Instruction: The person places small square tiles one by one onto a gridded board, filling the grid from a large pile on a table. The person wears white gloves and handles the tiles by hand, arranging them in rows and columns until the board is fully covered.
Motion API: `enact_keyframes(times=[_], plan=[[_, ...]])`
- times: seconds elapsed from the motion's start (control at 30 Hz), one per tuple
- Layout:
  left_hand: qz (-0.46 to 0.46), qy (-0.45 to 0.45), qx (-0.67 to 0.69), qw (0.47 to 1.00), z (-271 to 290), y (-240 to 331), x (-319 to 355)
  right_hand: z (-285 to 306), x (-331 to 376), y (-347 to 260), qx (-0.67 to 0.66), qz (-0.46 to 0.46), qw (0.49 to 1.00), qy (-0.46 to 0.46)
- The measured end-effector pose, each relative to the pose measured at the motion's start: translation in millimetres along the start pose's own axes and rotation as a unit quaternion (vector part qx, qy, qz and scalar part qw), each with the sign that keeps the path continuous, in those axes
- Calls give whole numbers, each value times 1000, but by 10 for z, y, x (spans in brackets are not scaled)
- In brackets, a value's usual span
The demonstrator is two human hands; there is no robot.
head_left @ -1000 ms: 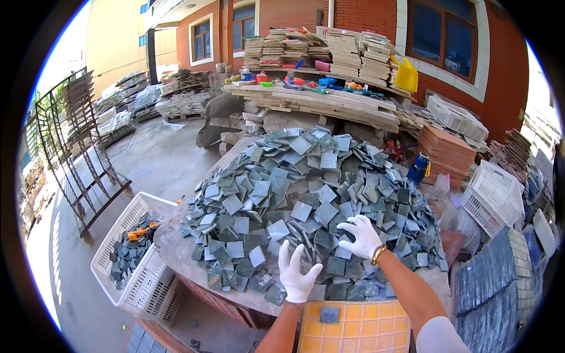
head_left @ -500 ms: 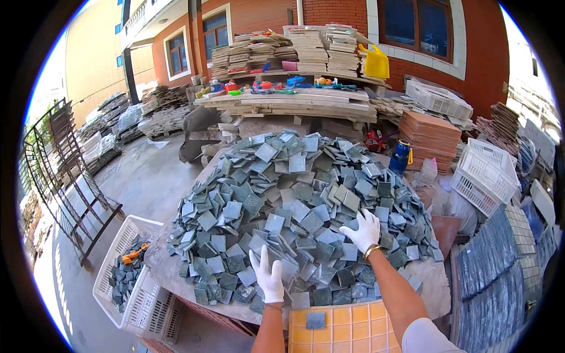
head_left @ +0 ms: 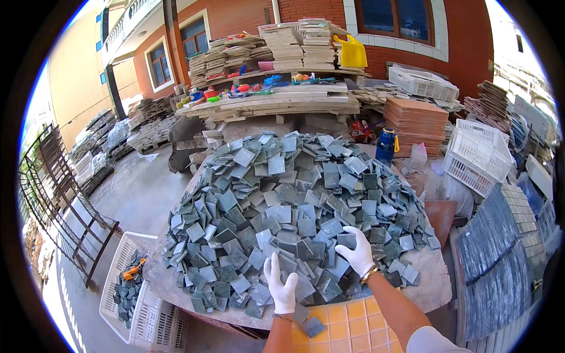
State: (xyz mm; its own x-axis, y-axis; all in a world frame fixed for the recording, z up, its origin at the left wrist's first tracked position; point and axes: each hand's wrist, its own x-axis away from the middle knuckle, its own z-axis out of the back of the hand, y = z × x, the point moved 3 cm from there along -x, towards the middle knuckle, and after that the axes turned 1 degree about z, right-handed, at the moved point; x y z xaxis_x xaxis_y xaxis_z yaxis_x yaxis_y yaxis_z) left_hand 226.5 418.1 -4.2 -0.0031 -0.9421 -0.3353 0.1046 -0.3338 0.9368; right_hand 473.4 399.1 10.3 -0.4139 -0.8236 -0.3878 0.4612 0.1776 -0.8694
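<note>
A large heap of square grey-green stone tiles [head_left: 235, 217] covers the slab table [head_left: 432, 288] in front of me. My left hand [head_left: 282, 289], in a white glove, hovers at the heap's near edge with its thumb and fingers apart. Farther up and to the right, my right hand [head_left: 358, 253], also gloved, is over the tiles with thumb and fingers spread. Neither hand holds a tile. Below them is a yellow-orange gridded tray [head_left: 356, 326]. One loose grey tile [head_left: 313, 327] lies tilted on its left part, close to my left wrist.
A white plastic crate [head_left: 154, 320] with tile pieces stands at the lower left, beside a black metal rack [head_left: 70, 206]. Stacked dark tiles [head_left: 494, 276] stand at the right. A blue jug [head_left: 385, 145] sits behind the heap, near reddish slabs [head_left: 414, 126] and white crates [head_left: 478, 154].
The view has turned slightly. My right hand has come down nearer the tray, and the two hands are closer together. Both are open in both frames.
</note>
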Motion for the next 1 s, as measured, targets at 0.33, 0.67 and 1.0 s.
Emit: enact_keyframes(times=[0.33,0.67,1.0], plan=[[-43,-110,260,958,40,-397,-269,-506,41,-33,-189,-59,968,-151],[50,-130,164,977,-426,692,348,-307,328,265,-407,-211,878,-133],[88,-200,162,962,-181,370,1294,414,1433,-214,-477,-133,844,-207]])
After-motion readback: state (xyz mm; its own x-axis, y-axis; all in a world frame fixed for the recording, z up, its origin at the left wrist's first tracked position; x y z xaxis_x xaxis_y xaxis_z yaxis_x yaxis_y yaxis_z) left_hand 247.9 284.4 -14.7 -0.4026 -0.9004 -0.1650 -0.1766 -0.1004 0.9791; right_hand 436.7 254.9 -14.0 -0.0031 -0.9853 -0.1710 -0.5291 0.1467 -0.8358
